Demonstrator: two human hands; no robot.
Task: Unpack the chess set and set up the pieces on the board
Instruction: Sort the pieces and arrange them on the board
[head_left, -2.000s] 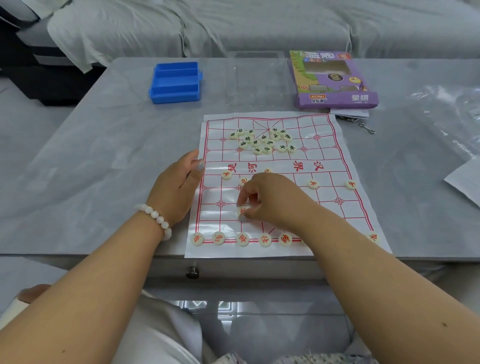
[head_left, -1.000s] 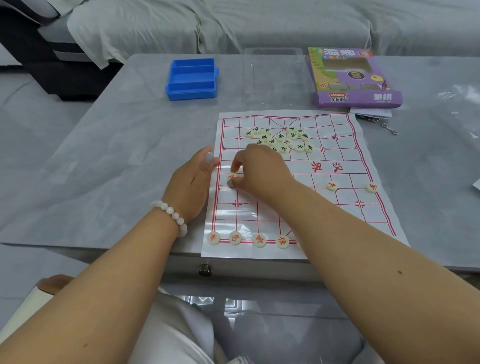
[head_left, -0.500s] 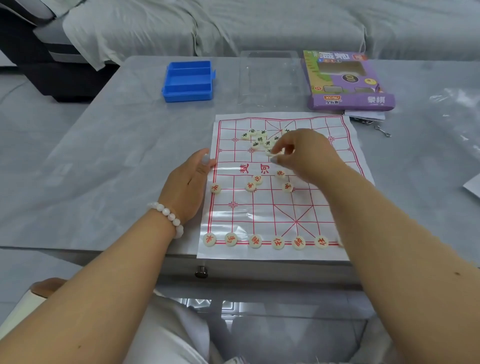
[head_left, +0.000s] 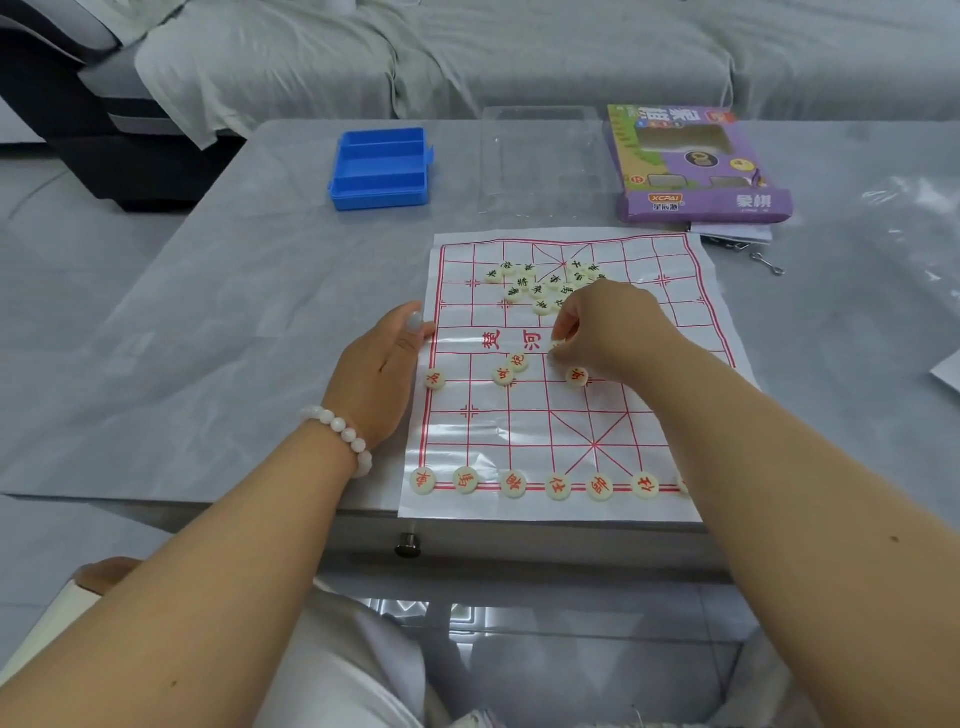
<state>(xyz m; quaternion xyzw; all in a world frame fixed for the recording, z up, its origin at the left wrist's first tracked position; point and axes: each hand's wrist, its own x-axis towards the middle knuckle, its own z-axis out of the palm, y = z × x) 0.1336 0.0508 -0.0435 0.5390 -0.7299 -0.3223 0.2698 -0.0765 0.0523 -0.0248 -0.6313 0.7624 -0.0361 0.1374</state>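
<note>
Board: right hand perhaps over piece.

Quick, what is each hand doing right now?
Left hand: open, resting flat at the board's left edge.
Right hand: fingers pinching a chess piece.

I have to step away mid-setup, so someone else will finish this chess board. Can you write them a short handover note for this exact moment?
Left hand: open, resting flat on the table at the board's left edge.
Right hand: fingers curled over the river line, apparently pinching a piece; the piece itself is mostly hidden.
Done: red pieces in the near row, its right end hidden by the arm, and four more red pieces loosely placed near the river.
Left: the black pieces are a loose pile on the far half; all need placing.
The blue case and purple box sit beyond the board.
</note>
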